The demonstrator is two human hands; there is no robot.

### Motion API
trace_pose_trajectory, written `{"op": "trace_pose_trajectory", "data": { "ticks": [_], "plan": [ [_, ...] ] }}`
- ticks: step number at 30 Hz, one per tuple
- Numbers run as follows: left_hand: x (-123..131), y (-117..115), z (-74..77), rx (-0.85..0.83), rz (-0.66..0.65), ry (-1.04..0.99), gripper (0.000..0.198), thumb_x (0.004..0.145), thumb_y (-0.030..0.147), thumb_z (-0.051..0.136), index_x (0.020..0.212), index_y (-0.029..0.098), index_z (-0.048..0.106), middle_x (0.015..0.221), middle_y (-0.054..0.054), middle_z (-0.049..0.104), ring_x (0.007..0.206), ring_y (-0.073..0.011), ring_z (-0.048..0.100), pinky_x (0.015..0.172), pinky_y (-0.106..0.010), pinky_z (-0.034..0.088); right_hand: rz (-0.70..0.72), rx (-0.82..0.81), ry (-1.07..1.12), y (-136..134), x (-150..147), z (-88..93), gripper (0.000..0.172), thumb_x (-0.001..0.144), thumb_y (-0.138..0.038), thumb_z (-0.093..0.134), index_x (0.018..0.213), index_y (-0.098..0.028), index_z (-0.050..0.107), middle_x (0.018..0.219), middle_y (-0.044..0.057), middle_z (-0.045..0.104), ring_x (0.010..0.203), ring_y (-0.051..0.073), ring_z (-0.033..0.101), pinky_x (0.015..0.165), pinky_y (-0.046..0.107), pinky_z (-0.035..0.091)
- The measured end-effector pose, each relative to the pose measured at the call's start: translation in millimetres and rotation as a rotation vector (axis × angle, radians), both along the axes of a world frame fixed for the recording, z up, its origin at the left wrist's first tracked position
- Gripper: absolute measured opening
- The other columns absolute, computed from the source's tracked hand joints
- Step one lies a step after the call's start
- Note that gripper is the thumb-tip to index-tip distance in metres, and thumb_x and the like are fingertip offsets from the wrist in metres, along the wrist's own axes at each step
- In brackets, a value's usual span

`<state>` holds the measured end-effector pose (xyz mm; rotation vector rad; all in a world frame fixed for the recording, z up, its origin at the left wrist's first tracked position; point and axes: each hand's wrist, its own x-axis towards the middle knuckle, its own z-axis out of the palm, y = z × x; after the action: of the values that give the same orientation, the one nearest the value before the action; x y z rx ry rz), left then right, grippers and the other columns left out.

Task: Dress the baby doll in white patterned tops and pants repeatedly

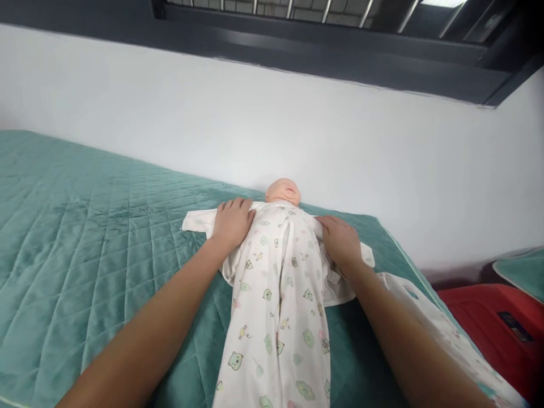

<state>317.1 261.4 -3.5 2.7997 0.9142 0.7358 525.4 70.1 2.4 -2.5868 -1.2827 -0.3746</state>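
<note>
A baby doll (284,191) lies on its back with its head toward the wall. Over its body lies a white baby garment (272,294) printed with green bears, its long lower part stretching toward me. A white sleeve (199,220) sticks out on the left, and another sleeve end (367,255) shows on the right. My left hand (233,222) rests flat on the garment at the doll's left-side shoulder in view, fingers extended. On the opposite shoulder lies my right hand (340,241), its fingers stretched over the cloth. The doll's arms and legs are hidden.
A green quilted cover (106,243) spreads under the doll, up against a white wall (191,119). Another white printed cloth (442,323) lies at the right edge. Beyond that edge stands a red plastic object (488,317). A barred window (297,25) is above.
</note>
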Motion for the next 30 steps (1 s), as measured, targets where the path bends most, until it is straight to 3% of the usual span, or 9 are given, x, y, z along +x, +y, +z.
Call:
{"op": "trace_pose_trajectory", "data": {
  "ticks": [4,6,8,11,13,16,19,25,30],
  "plan": [
    [-5,22,0.3,-0.006,0.079,0.139,0.037,0.094,0.015,0.037,0.124,0.018,0.057,0.111,-0.014,0.067,0.103,-0.0295,0.064,0.088,-0.042,0.046,-0.209,-0.111,0.22,6,20,18.8,0.042,0.089,-0.019,0.039,0.114,-0.023,0.073,0.12,0.011,0.07,0.104,0.031,0.064,0.085,0.043,0.047],
    [-11,31,-0.3,-0.059,0.152,0.146,0.039,0.093,0.013,0.036,0.125,0.019,0.057,0.112,-0.014,0.068,0.1,-0.0291,0.066,0.083,-0.04,0.048,-0.17,-0.113,0.207,19,11,35.3,0.037,0.087,-0.02,0.044,0.107,-0.022,0.075,0.118,0.012,0.07,0.103,0.032,0.064,0.084,0.043,0.047],
    [-15,36,-2.6,-0.12,0.193,0.122,0.038,0.096,0.017,0.033,0.125,0.021,0.058,0.112,-0.013,0.069,0.098,-0.0285,0.067,0.079,-0.038,0.049,-0.01,-0.039,0.125,40,-13,51.9,0.034,0.088,-0.022,0.046,0.109,-0.021,0.073,0.121,0.012,0.067,0.109,0.031,0.061,0.089,0.042,0.046],
    [-18,38,-7.3,-0.16,0.177,0.077,0.036,0.097,0.024,0.033,0.12,0.023,0.061,0.112,-0.01,0.07,0.099,-0.027,0.067,0.078,-0.036,0.049,0.41,0.003,0.087,82,-66,64.7,0.034,0.092,-0.025,0.045,0.12,-0.02,0.064,0.126,0.01,0.063,0.114,0.026,0.057,0.095,0.038,0.045],
    [-19,38,-9.3,-0.176,0.179,0.057,0.035,0.097,0.029,0.035,0.119,0.023,0.062,0.111,-0.01,0.071,0.099,-0.0272,0.067,0.079,-0.036,0.049,0.586,-0.183,0.065,111,-99,62.1,0.031,0.09,-0.027,0.053,0.118,-0.018,0.062,0.123,0.012,0.063,0.111,0.027,0.058,0.093,0.038,0.046],
    [-20,39,-9.5,-0.197,0.17,0.063,0.033,0.096,0.033,0.037,0.11,0.021,0.064,0.105,-0.011,0.072,0.097,-0.0291,0.068,0.078,-0.038,0.05,0.546,-0.398,-0.064,147,-128,48.2,0.03,0.086,-0.02,0.055,0.115,-0.015,0.06,0.124,0.017,0.06,0.11,0.031,0.057,0.09,0.043,0.047],
    [-19,38,-7.8,-0.19,0.141,0.093,0.028,0.094,0.027,0.04,0.101,0.018,0.066,0.101,-0.013,0.072,0.096,-0.0305,0.068,0.08,-0.04,0.05,0.503,-0.445,-0.111,167,-133,37.4,0.03,0.089,-0.017,0.049,0.118,-0.015,0.058,0.132,0.018,0.056,0.114,0.033,0.056,0.088,0.046,0.048],
    [-24,38,-6.1,-0.175,0.118,0.034,0.036,0.097,0.02,0.033,0.113,0.018,0.065,0.107,-0.013,0.071,0.102,-0.0262,0.067,0.085,-0.036,0.05,0.514,-0.551,-0.088,165,-123,53.9,0.025,0.089,-0.021,0.057,0.113,-0.021,0.063,0.103,0.011,0.07,0.085,0.027,0.067,0.072,0.037,0.049],
    [-41,41,-9.7,-0.216,0.122,0.011,0.044,0.094,0.015,0.036,0.128,0.029,0.059,0.119,-0.01,0.067,0.107,-0.0259,0.065,0.084,-0.036,0.05,0.488,-0.542,-0.153,139,-109,85.5,0.028,0.09,-0.024,0.057,0.117,-0.026,0.065,0.109,0.013,0.068,0.098,0.031,0.065,0.074,0.037,0.046]
  ]
}}
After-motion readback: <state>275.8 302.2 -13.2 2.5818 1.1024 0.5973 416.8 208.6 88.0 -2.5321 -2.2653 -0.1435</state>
